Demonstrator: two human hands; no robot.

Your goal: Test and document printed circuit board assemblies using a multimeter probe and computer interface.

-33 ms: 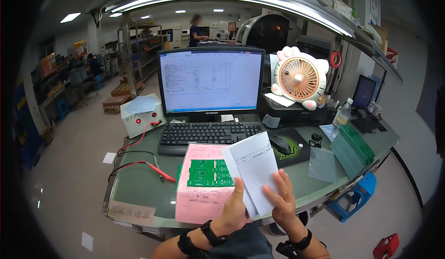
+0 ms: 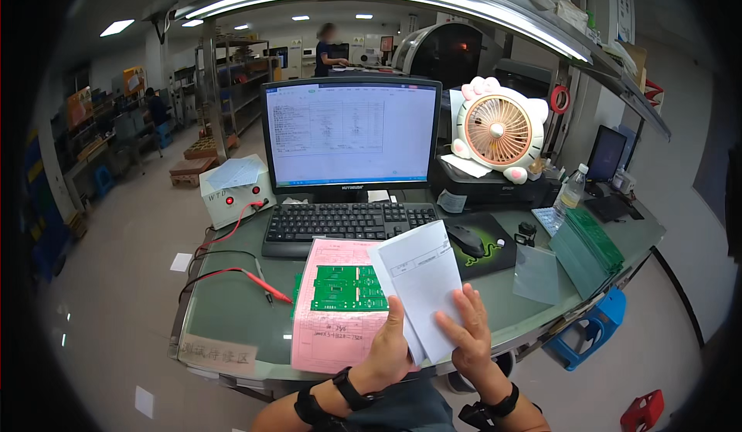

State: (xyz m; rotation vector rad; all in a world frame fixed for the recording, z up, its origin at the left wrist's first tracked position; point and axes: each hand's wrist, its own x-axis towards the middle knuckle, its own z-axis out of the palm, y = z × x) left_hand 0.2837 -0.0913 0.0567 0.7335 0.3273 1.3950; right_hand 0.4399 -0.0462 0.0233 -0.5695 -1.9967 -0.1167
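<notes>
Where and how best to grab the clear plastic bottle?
Probably grip the clear plastic bottle around its upper body, below the cap, coming level from the near left: it stands upright and round, while green sheets crowd its base on the near right.

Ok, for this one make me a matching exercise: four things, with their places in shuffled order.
1. paper
2. board
3. fan
4. mouse

A. on the printer
B. on the dark pad
C. between left hand and right hand
D. on the pink sheet

Pairs: 1-C, 2-D, 3-A, 4-B
</notes>
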